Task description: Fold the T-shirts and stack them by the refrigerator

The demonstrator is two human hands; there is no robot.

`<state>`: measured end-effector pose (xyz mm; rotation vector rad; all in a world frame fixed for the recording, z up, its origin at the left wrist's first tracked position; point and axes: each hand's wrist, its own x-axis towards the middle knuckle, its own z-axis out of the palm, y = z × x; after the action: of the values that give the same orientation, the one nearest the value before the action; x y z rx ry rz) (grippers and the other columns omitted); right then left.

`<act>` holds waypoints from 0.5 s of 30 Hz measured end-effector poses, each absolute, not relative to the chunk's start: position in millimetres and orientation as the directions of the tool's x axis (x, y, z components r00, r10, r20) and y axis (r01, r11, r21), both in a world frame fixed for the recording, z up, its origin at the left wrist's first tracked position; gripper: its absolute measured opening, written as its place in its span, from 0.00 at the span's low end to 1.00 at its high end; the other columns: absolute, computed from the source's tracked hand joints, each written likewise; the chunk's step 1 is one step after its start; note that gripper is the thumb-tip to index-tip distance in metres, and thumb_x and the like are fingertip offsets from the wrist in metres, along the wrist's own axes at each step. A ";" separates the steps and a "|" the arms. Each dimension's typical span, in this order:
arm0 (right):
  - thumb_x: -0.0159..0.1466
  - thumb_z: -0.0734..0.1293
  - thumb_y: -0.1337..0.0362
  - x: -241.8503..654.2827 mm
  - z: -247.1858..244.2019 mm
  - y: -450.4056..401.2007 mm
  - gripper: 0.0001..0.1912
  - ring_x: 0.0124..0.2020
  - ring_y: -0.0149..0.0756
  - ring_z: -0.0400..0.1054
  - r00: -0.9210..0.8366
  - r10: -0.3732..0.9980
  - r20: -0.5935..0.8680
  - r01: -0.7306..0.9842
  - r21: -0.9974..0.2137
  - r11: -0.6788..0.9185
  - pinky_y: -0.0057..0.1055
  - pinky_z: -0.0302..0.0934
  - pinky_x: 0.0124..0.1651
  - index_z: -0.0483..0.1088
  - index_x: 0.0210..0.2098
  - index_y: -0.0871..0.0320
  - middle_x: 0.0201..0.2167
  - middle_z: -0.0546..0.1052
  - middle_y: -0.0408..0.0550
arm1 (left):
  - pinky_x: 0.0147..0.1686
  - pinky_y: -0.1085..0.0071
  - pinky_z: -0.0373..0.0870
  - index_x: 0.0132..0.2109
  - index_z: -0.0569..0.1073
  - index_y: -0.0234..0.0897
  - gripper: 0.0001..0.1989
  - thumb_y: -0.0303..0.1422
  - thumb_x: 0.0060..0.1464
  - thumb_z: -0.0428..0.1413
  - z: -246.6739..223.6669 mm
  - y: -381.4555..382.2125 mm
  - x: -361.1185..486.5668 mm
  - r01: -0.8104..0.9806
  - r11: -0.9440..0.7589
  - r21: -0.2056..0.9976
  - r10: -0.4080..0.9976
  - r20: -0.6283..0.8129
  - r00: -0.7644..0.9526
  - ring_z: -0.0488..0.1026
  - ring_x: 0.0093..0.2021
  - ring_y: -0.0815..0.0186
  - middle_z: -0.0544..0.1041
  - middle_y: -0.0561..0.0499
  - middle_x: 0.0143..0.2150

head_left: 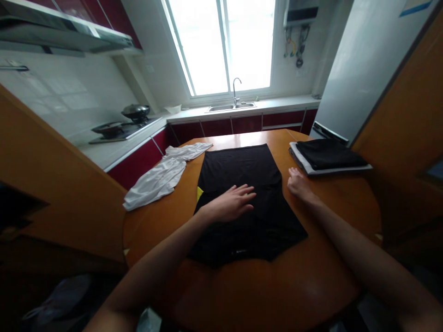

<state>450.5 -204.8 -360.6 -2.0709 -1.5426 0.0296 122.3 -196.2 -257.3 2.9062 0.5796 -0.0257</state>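
A black T-shirt (242,166) lies spread on the wooden table (277,290), its collar end towards me. A small yellow patch (200,193) shows at its left edge. My left hand (232,203) is over the middle of the shirt, palm down with its fingers spread, holding nothing. Just beyond the shirt's right edge, my right hand (298,183) rests at the tabletop with its fingers curled in. I see no cloth between those fingers.
A crumpled white garment (159,177) lies along the table's left side. At the back right sits a stack of folded clothes (330,154), black on top. Behind the table are a counter with a sink (221,108), a stove with pans (136,111) and a fridge (363,60).
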 end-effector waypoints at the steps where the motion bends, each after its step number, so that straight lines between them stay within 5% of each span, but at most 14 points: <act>1: 0.67 0.53 0.67 443.7 -360.0 -205.1 0.32 0.72 0.53 0.50 0.328 0.900 0.288 0.886 -0.423 -0.187 0.50 0.46 0.71 0.59 0.66 0.78 0.69 0.59 0.68 | 0.69 0.47 0.48 0.69 0.62 0.43 0.25 0.43 0.71 0.45 -258.8 -180.3 108.1 0.466 -0.874 0.140 0.467 -0.028 0.884 0.49 0.74 0.53 0.57 0.45 0.74; 5: 0.72 0.50 0.54 411.5 -357.6 -207.0 0.36 0.74 0.52 0.40 0.259 0.946 0.196 0.910 -0.378 -0.171 0.56 0.38 0.72 0.51 0.71 0.73 0.73 0.49 0.65 | 0.68 0.44 0.50 0.68 0.64 0.36 0.25 0.41 0.70 0.43 -286.0 -130.5 60.9 0.719 -0.692 0.058 0.722 0.050 0.690 0.52 0.73 0.50 0.60 0.39 0.72; 10: 0.71 0.50 0.42 396.1 -355.6 -209.5 0.44 0.75 0.49 0.31 0.187 0.982 0.005 0.935 -0.307 -0.176 0.56 0.27 0.72 0.45 0.73 0.70 0.74 0.41 0.64 | 0.68 0.40 0.45 0.74 0.52 0.34 0.35 0.49 0.69 0.42 -329.3 -115.4 34.0 0.806 -0.583 0.104 0.811 0.018 0.585 0.40 0.75 0.49 0.46 0.38 0.76; 15: 0.72 0.46 0.46 409.4 -344.7 -211.9 0.40 0.75 0.49 0.34 0.272 0.943 0.191 0.893 -0.416 -0.173 0.60 0.32 0.71 0.45 0.73 0.69 0.74 0.44 0.63 | 0.69 0.41 0.42 0.73 0.52 0.33 0.32 0.46 0.70 0.39 -332.1 -97.9 20.0 0.812 -0.515 0.275 0.856 0.210 0.472 0.42 0.75 0.50 0.49 0.38 0.75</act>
<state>409.4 -211.9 -344.7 -2.1023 -1.6544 0.1512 20.0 -97.9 -332.1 2.5749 1.4688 0.4870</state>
